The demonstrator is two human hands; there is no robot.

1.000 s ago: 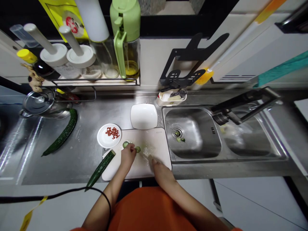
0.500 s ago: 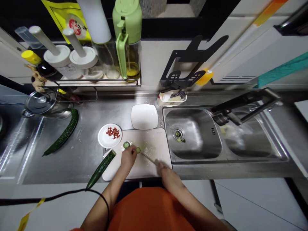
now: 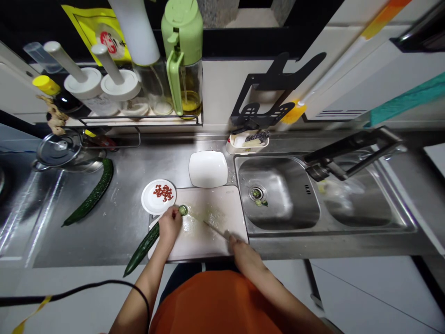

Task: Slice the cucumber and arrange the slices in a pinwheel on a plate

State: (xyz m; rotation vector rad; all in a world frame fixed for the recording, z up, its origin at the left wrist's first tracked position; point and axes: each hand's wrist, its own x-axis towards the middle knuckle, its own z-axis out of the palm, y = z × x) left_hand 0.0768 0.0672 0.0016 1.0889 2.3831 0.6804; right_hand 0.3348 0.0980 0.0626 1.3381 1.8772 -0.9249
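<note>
My left hand [image 3: 170, 223] is at the left part of the white cutting board [image 3: 208, 248], fingers pinched together at the edge of a small cucumber slice [image 3: 183, 210]. Whether more slices lie under it is too small to tell. A cut cucumber [image 3: 142, 250] lies slanted beneath my left wrist, its cut end hidden by the hand. My right hand [image 3: 243, 253] grips a knife [image 3: 216, 229] at the board's right side, blade pointing up and left over wet specks. Touching the board's upper left is a white plate [image 3: 148, 202] with chopped red pieces.
A white square dish [image 3: 207, 169] stands behind the board. A whole cucumber [image 3: 92, 197] lies left, near a lidded pot [image 3: 59, 150]. The double sink [image 3: 281, 195] with its faucet [image 3: 344, 153] is on the right. A black cable [image 3: 86, 284] crosses my left arm.
My left hand has moved left across the board, from beside the knife tip. The slice near the tip is gone from there. My right hand and the knife stay in place.
</note>
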